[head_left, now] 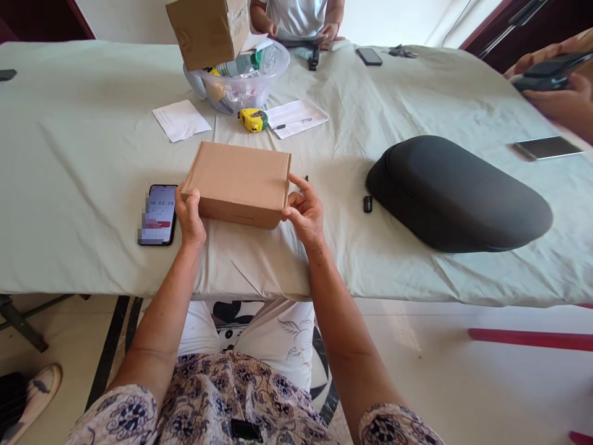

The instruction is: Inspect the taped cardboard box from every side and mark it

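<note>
Between my two hands is a closed brown cardboard box (241, 176), near the front edge of the table. My left hand (189, 216) grips its left end, thumb on the near corner and fingers partly hidden behind the side. At the right end, my right hand (304, 210) holds the box with thumb and fingers on its edge. Just left of my left hand lies a smartphone (158, 216) with a lit timer screen. A small black object (367, 204) sits to the right, beside a large dark grey padded case (463, 194).
Behind the box are a tape measure (252, 120), a sheet of paper (181, 120) and a notepad (306, 114) with a pen. A plastic basin (280, 65) holds bottles and another carton (204, 31). Two other people's hands show at the far side and right. A phone (549, 147) lies right.
</note>
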Available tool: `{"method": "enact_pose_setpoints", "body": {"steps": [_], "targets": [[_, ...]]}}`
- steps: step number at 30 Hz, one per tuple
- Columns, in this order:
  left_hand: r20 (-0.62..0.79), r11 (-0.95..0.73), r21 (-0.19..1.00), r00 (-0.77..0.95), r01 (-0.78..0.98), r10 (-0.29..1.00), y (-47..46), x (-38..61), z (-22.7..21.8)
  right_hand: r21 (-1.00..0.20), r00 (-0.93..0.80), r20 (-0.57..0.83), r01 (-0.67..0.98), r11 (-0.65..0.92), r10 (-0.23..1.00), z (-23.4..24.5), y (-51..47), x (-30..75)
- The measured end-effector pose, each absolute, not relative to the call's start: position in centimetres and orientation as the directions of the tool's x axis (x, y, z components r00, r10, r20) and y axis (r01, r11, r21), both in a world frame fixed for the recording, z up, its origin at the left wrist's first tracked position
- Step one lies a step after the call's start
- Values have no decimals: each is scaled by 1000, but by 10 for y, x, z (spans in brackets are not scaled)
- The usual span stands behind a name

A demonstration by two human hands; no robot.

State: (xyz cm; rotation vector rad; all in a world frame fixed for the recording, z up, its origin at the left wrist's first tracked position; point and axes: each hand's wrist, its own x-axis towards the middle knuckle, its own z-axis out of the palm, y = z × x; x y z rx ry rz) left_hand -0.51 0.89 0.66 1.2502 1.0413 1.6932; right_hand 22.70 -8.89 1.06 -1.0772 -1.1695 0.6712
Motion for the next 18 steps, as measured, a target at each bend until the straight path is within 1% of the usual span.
{"method": "enact_pose_setpoints", "body": {"steps": [2,4,7,9,11,14,16,18], "targets": [[346,-374,924,-251,-73,904,11,-8,7,-929,243,371,112,354,896,7,-88,231],[365,-385,922,-240,-42,900,12,-11,7,-919,274,393,155,363,878,4,-86,235],[370,-385,922,-192,-48,909,12,-12,6,-891,429,452,267,368,782,-1,-81,244],[363,-376,925,-164,-58,917,11,-12,6,-889,536,454,317,330,712,-2,-79,249],[350,-361,931,-153,-51,924,10,-11,6,-907,587,419,296,298,692,-2,-79,250],[362,-368,930,-187,4,913,7,-9,9,-937,559,348,190,292,753,1,-79,247],[431,-421,902,-225,91,874,4,-9,10,-947,539,318,145,286,780,4,-80,243],[539,-490,840,-249,234,805,0,-10,11,-952,553,299,122,279,778,7,-80,239]]}}
